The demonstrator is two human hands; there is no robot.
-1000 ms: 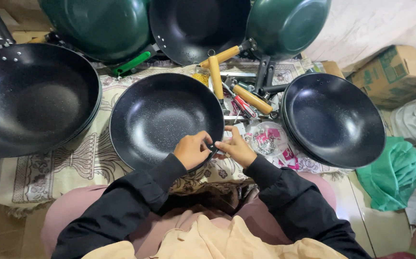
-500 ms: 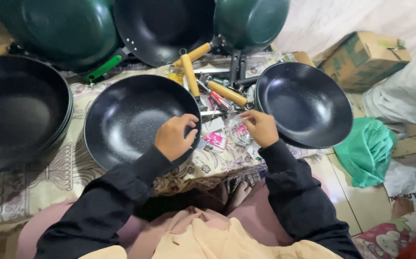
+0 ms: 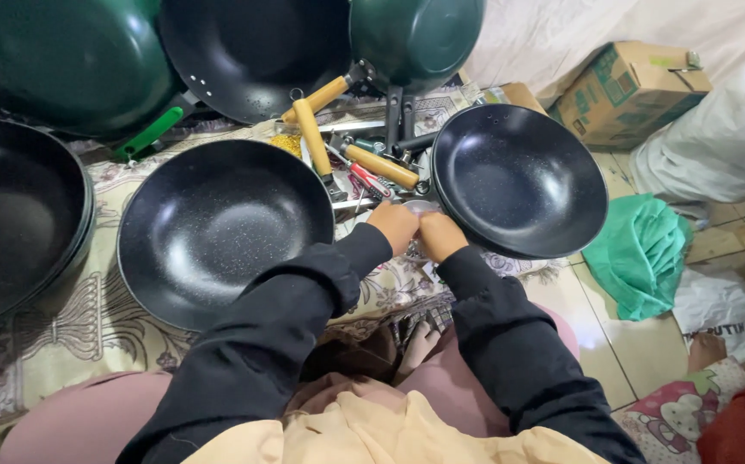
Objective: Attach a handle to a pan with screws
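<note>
— Both hands have shifted right, off the middle pan (image 3: 222, 228) to the small clear packet (image 3: 422, 209) at frame centre.

— Left hand (image 3: 394, 225) and right hand (image 3: 441, 235) pinch it together, probably opening it; that needs a careful pull.

— Tight: right pan (image 3: 519, 176) rim touches, handles (image 3: 347, 146) crowd above.

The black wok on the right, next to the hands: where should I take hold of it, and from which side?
Grip the black wok by its near rim, coming from the person's side. It sits upright and open with no handle showing, so the bare rim facing the hands is probably the best hold. Its left edge is crowded by the wooden handles and both hands, left hand and right hand.
</note>
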